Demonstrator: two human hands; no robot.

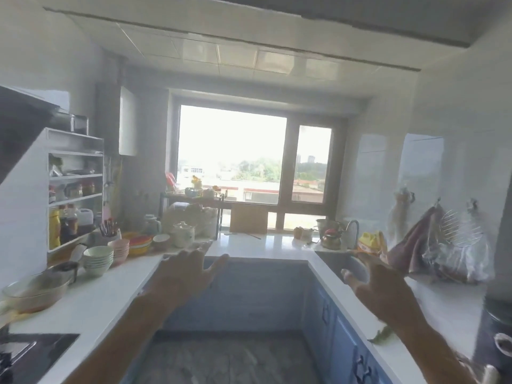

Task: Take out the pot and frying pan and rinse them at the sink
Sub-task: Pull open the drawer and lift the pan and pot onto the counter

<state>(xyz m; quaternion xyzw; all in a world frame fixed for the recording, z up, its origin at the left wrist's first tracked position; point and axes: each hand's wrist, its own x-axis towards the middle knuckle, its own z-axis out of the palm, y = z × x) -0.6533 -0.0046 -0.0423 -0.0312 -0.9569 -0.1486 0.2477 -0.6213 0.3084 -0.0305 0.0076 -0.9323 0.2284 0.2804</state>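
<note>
Sink [336, 263]: set in the right-hand worktop near its far corner, faucet [352, 228] at its back edge; basin contents not discernible. A small metal pot [64, 268] stands on the left worktop [110, 295], beside a glass bowl [34, 291], whose contents are unclear. No frying pan identifiable. Stacked green bowls [98, 259] and pink bowls [119, 249] sit just behind. Left hand [188, 275] and right hand [379, 286] are both raised over the floor gap, fingers spread, holding nothing. Image blurred.
</note>
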